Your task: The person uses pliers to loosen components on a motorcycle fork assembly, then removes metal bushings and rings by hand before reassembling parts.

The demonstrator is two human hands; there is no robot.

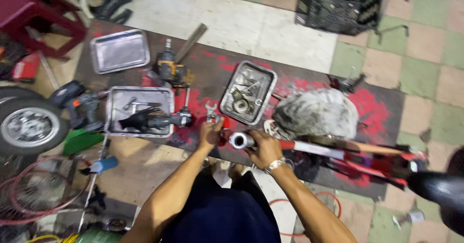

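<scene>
Right hand (263, 149) had its grip closed round the metal tube (240, 140), open end facing left, long axis running right along the red-and-white shaft (314, 149); left hand (210, 133) sat just left, fingers curled, hold unclear.

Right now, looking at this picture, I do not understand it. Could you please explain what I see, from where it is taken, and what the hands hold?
There is no machine here: a camera worn on a person's head looks down at that person's own arms. The right hand, with a wristband, grips a shiny metal tube on the end of a red and white bar. The left hand touches the same spot from the other side. Below lies a dark, red-stained mat on a tiled floor. On it are a metal tray of small parts, a second tray holding a black glove, an empty tray, a power tool, a wrench and a grey cloth bundle. A wheel is at the left.
</scene>
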